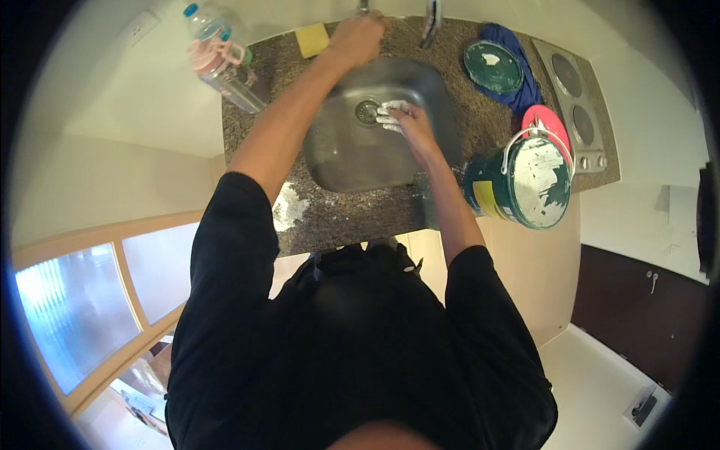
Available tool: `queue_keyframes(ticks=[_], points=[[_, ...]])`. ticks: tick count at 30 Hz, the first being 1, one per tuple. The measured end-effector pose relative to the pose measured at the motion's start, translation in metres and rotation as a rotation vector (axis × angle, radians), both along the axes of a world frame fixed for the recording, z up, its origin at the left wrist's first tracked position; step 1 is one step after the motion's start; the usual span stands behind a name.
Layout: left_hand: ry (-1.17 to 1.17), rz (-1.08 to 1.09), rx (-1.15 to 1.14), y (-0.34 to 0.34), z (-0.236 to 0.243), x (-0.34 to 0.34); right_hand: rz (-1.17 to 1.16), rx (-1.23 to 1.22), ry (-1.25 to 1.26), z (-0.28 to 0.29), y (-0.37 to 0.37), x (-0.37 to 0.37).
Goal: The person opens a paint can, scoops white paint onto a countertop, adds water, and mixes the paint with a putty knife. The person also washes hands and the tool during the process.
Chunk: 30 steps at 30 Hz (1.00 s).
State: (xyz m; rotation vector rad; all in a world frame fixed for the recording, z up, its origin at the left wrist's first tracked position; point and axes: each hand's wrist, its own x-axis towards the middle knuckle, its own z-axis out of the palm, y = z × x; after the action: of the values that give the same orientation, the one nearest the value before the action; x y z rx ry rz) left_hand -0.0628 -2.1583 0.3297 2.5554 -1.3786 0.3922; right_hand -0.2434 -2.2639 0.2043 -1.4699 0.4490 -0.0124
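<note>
half open, the right hand [412,127] hangs over the sink [330,165], fingers loosely bent and coated white; i make out nothing held in it. behind the sink, the left hand [360,39] reaches to a metal fitting [364,6], fingertips turned away, so i cannot tell whether it is clasping that. the drain [367,112] sits in the sink's floor, and the tap spout [433,22] rises behind the sink. thick white clumps dropping off those fingers could, i'd judge, clog that drain, and a careless swing past the sink's rim could smear the counter. right of the sink stands a green bucket [491,180], close to the right forearm; an outward elbow might knock it. left of the sink is a bottle [238,84]; behind-left, a yellow sponge [313,40].
</note>
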Motion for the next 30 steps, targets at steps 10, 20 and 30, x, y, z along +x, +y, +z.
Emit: queue_keyframes(ticks=[10,20,30], points=[[0.019,-0.003,0.044,-0.004,-0.019,0.017,0.100,-0.149,-0.121,0.003,-0.021,0.014],[0.196,0.085,0.029,0.012,-0.009,0.010,0.027,-0.422,-0.074,-0.014,-0.034,0.036],[0.302,0.126,-0.099,0.020,-0.006,0.013,0.095,-0.491,-0.084,-0.022,-0.047,0.055]])
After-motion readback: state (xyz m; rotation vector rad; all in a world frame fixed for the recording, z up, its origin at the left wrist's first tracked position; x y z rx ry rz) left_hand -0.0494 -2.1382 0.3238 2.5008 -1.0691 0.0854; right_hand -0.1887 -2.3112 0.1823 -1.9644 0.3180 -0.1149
